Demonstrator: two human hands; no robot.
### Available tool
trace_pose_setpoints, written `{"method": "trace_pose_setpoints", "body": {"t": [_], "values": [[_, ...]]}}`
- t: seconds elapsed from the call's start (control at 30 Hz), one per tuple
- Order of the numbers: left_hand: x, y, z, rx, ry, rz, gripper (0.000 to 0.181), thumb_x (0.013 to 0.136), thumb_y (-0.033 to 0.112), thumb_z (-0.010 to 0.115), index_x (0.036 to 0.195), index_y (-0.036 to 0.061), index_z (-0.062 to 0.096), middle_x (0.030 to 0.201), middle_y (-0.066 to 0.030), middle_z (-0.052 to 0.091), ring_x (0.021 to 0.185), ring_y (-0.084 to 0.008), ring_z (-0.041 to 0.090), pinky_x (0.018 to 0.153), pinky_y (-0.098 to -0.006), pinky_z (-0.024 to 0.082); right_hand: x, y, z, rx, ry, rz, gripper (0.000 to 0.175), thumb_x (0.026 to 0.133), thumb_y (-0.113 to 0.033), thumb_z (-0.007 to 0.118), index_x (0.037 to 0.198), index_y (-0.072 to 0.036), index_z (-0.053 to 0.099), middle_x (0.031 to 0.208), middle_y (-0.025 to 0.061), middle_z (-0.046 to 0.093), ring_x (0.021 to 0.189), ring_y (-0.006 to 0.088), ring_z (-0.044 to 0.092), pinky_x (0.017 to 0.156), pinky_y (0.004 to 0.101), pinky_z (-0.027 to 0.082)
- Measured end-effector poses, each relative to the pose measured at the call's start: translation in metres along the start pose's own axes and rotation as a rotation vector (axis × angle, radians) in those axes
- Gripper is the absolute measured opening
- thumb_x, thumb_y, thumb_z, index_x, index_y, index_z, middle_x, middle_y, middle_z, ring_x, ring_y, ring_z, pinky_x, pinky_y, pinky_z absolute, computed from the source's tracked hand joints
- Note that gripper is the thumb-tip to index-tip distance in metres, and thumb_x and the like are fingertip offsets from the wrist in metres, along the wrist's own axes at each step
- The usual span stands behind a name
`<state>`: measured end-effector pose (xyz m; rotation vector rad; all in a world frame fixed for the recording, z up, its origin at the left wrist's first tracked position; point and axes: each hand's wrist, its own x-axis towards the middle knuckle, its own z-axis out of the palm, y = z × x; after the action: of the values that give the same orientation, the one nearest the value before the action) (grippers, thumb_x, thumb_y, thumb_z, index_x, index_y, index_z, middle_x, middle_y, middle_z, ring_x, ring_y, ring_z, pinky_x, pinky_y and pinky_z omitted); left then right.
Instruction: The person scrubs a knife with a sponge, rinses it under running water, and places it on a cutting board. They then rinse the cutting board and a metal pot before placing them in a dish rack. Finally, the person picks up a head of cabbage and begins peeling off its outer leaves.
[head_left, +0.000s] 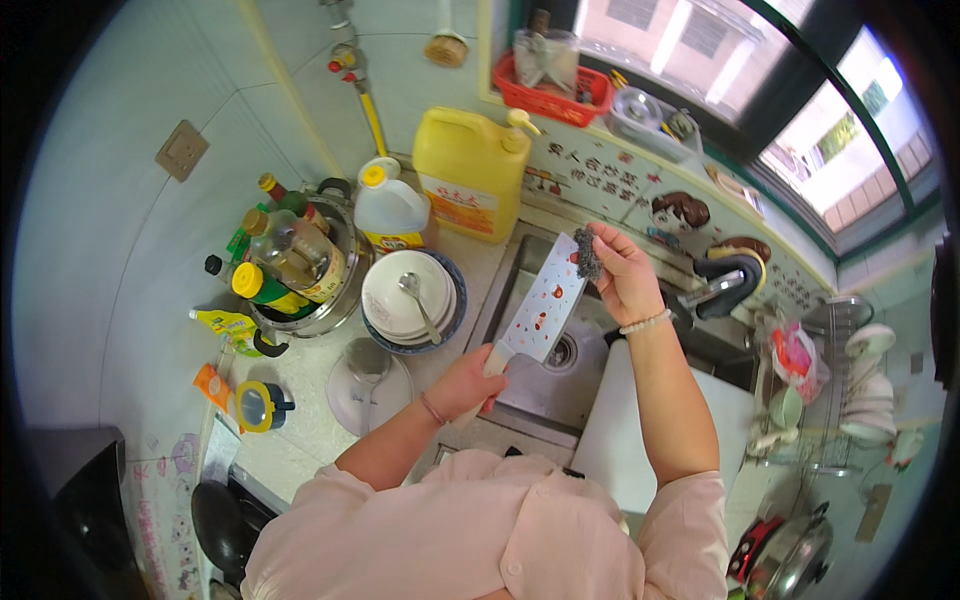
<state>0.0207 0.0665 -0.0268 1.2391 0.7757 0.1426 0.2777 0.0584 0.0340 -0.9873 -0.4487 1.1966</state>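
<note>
My left hand (472, 380) grips the pale handle of a kitchen cleaver (545, 304), whose white blade carries small printed figures. The blade slants up and to the right over the steel sink (525, 390). My right hand (619, 270) pinches a grey steel wool scourer (588, 255) against the blade's far end. Below the blade the sink drain (561, 351) shows. A white cutting board (637, 420) lies across the sink's right side, under my right forearm.
Stacked bowls with a spoon (420, 306) stand left of the sink, near a plate with a ladle (367, 367). Behind are a yellow jug (469, 169) and a pot of bottles (322, 322). The faucet (720, 289) is at the right, a dish rack (825, 427) farther right.
</note>
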Motion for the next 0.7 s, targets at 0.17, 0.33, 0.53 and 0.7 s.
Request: {"method": "trace_pose_setpoints", "body": {"t": [0.17,0.33,0.53,0.7], "values": [[0.011,0.007,-0.018,-0.106,0.016,0.051,0.02,0.08,0.005,0.057,0.097,0.0018,0.047,0.065,-0.0031,0.053,0.044,-0.01,0.05,0.04,-0.0259,0.042,0.087,-0.019,0.034,-1.112,-0.032,-0.48,0.037,0.082,-0.002,0.057,0.118,-0.008,0.058,0.08,0.0036,0.06,0.073,0.0181,0.06,0.063,0.031,0.045],[0.017,0.039,-0.03,-0.248,-0.027,0.056,0.022,0.081,0.007,0.059,0.099,0.0011,0.046,0.066,-0.0025,0.052,0.046,-0.0095,0.05,0.042,-0.025,0.043,0.14,-0.052,0.08,-2.115,0.038,-0.882,0.041,0.084,-0.009,0.05,0.122,-0.022,0.057,0.09,0.0088,0.06,0.084,0.0242,0.06,0.077,0.0376,0.043],[0.047,0.06,-0.041,-0.333,-0.057,0.105,0.021,0.081,0.008,0.057,0.098,0.0015,0.046,0.065,-0.0025,0.051,0.045,-0.0098,0.049,0.042,-0.0254,0.042,0.171,-0.074,0.096,-2.489,-0.269,-0.658,0.041,0.088,-0.012,0.045,0.122,-0.031,0.056,0.096,0.0064,0.06,0.094,0.0219,0.061,0.083,0.0359,0.043],[0.066,0.067,-0.05,-0.37,-0.064,0.165,0.02,0.08,0.008,0.057,0.096,0.0021,0.047,0.063,-0.0023,0.05,0.044,-0.01,0.048,0.041,-0.0246,0.042,0.176,-0.078,0.1,-2.535,-0.351,-0.561,0.034,0.094,-0.018,0.041,0.122,-0.029,0.057,0.093,0.0066,0.061,0.093,0.0236,0.061,0.083,0.0357,0.044]]}}
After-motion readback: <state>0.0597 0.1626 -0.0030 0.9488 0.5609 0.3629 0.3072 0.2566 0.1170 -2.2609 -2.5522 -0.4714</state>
